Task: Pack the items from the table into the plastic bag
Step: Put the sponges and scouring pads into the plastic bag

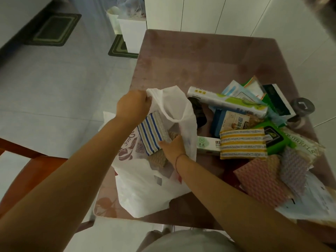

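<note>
1. Tiled floor, pale; white cabinet doors behind. Table [209, 57] has a glossy reddish-brown top with rounded corners. Two dark green mats lie on the floor at upper left.
2. Bag [149, 190]: thin white plastic, crumpled, mouth open, at the table's near left edge. Dark red print on its inner side; lettering too distorted to read.
3. Left hand [133, 106] closed, pinching the bag's handle and lifting it.
4. Right hand [172, 147] inside the bag's mouth, fingers gripping a blue-striped sponge [151, 134], rectangular, ribbed, tilted. Something tan and knitted lies under it, mostly hidden.
5. Pile on the table's right: yellow-striped sponge [242, 143] with glittery bands; pink waffle cloth [261, 182]; lilac waffle cloth [292, 168]; long white box [227, 101] with green print.
6. Snack packet [234, 121] bears Chinese characters, partly covered. A clear packet [303, 144] reads "SQUIRRELS", first letter cut off.
7. Grey tape roll [303, 106] at far right, blurred.
</note>
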A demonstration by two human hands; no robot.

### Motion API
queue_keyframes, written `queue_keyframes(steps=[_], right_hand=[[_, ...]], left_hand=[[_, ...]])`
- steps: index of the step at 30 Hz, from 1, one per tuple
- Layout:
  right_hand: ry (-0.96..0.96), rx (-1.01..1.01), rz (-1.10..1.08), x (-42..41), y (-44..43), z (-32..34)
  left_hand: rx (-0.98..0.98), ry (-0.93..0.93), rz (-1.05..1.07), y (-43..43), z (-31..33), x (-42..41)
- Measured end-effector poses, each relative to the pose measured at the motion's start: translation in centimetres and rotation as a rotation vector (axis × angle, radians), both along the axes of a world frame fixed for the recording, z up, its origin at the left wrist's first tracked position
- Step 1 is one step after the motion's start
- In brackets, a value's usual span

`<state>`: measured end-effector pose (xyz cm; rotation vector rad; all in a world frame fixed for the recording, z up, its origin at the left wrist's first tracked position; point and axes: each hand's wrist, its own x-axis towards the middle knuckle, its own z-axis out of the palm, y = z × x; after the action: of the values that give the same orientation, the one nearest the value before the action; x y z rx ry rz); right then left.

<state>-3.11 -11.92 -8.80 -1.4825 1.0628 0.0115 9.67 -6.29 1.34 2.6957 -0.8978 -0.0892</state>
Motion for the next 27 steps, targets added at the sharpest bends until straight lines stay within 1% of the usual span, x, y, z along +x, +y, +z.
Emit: queue_keyframes(steps=[3, 6, 8, 10, 12, 13, 15, 16, 19, 23, 25, 26, 27], right_hand=[[-0.029, -0.139, 0.166, -1.7, -0.8, 1.4], [-0.112, -0.396, 0.337, -4.9, -2.9, 4.1], [-0.148, -0.562, 0.371, -7.7, -5.2, 5.7], [-0.054, -0.768, 0.340, -11.0, -7.8, 7.0], [0.150, -0.935, 0.281, -14.9, -10.2, 7.8], [0.272, -0.965, 0.258, -16.8, -11.0, 8.0], [0.462, -0.897, 0.228, -20.3, -11.8, 7.7], [0.510, -0.855, 0.215, -21.6, -11.7, 7.3], [0.596, -0.819, 0.219, -23.9, -10.9, 5.8], [0.702, -0.811, 0.217, -23.6, -11.3, 4.9], [0.681, -0.820, 0.224, -23.4, -11.9, 4.9], [0.615, -0.810, 0.231, -23.3, -12.2, 5.2], [0.493, -0.755, 0.222, -23.2, -12.7, 5.3]], left_hand=[[0.023, 0.010, -0.013, -0.4, -0.3, -0.1], [0.020, 0.028, -0.046, -0.9, -0.6, -0.3], [0.012, 0.038, -0.062, -1.2, -0.9, -0.5], [0.001, 0.036, -0.077, -1.4, -1.0, -0.7], [-0.005, 0.034, -0.082, -1.4, -1.1, -0.9], [-0.005, 0.036, -0.082, -1.4, -1.1, -0.9], [-0.008, 0.034, -0.076, -1.3, -1.2, -1.1], [-0.013, 0.028, -0.072, -1.2, -1.2, -1.1], [-0.027, 0.021, -0.068, -1.1, -1.2, -1.2], [0.001, -0.001, -0.047, -1.1, -0.9, -1.2], [0.021, -0.021, -0.039, -1.1, -0.7, -1.2], [0.029, -0.027, -0.032, -1.1, -0.7, -1.3], [0.035, -0.031, -0.021, -1.1, -0.7, -1.3]])
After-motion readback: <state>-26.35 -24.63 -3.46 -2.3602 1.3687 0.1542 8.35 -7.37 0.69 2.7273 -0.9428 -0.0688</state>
